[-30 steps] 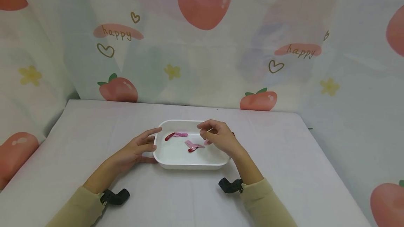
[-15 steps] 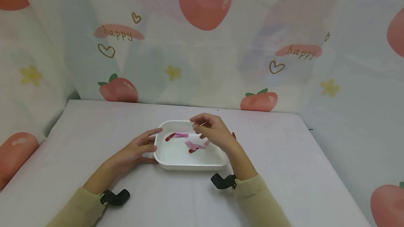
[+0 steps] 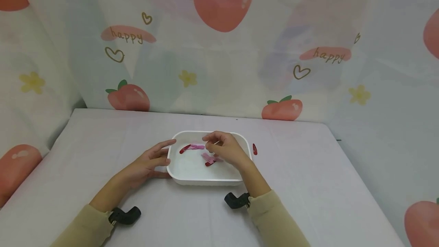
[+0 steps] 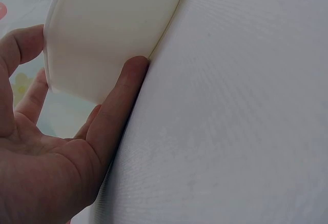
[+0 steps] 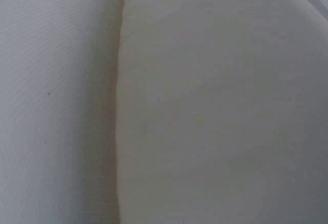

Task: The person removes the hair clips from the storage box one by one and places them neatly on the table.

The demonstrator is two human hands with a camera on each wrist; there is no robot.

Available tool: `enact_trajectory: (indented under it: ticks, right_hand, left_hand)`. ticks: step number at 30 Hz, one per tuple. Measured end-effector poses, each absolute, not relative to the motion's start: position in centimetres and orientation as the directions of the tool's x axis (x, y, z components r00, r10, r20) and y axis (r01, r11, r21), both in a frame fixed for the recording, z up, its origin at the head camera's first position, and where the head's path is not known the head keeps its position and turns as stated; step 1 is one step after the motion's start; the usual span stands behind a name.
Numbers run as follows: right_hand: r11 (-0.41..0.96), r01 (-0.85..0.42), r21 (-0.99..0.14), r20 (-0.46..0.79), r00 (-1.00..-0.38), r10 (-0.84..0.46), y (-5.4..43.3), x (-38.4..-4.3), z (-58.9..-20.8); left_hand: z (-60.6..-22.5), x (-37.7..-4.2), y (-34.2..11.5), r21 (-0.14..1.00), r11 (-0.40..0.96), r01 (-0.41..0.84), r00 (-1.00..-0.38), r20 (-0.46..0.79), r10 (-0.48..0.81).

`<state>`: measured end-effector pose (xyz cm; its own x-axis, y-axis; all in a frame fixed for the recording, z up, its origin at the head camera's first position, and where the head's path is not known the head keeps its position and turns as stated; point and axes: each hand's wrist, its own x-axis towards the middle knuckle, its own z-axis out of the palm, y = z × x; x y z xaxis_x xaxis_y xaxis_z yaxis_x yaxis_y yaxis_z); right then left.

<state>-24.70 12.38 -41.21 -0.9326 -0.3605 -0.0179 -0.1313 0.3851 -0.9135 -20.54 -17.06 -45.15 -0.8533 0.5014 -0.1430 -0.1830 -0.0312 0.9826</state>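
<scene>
In the head view, a white tray [image 3: 209, 182] holds several small pink and red hair clips. A red clip [image 3: 185, 148] and a pink clip [image 3: 196, 147] lie at its left, while a pale pink clip [image 3: 207, 158] overlaps a red clip [image 3: 208, 164] nearer the middle. My left hand [image 3: 145, 165] rests against the tray's left end with spread fingers; the left wrist view has its fingertips [image 4: 134, 67] on the tray wall [image 4: 107, 34]. Over the tray, my right hand [image 3: 226, 148] hangs with loosely bent fingers and nothing visible between them. It covers part of the clips.
A separate red clip [image 3: 255, 149] lies on the white-covered table [image 3: 295, 186] just right of the tray. Behind the table rises a fruit-printed cloth [image 3: 226, 68]. The right wrist view is filled mostly by the tray's outer wall [image 5: 205, 101].
My right hand has moved left over the tray and, in the last half second, lower, uncovering the red clip on the table. My left hand has stayed at the tray's left end.
</scene>
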Motion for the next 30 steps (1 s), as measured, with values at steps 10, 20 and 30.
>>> enact_trajectory:
  ticks: [10, 20, 30]
  right_hand:
    - [0.537, -0.209, -0.817, -0.017, -0.923, -0.384, 12.2, -24.6, -41.8]
    - [0.686, -0.23, -0.69, -0.087, -0.915, -0.395, 12.0, -24.4, -42.3]
    - [0.764, -0.273, -0.584, -0.077, -0.919, -0.388, 11.6, -24.0, -42.3]
  left_hand:
    - [-45.3, -20.5, -17.1, 0.983, -0.029, -0.182, -0.855, -0.143, 0.498]
    - [-45.3, -20.4, -17.1, 0.984, -0.037, -0.177, -0.853, -0.134, 0.504]
    - [-45.3, -20.6, -17.1, 0.985, -0.043, -0.168, -0.848, -0.123, 0.516]
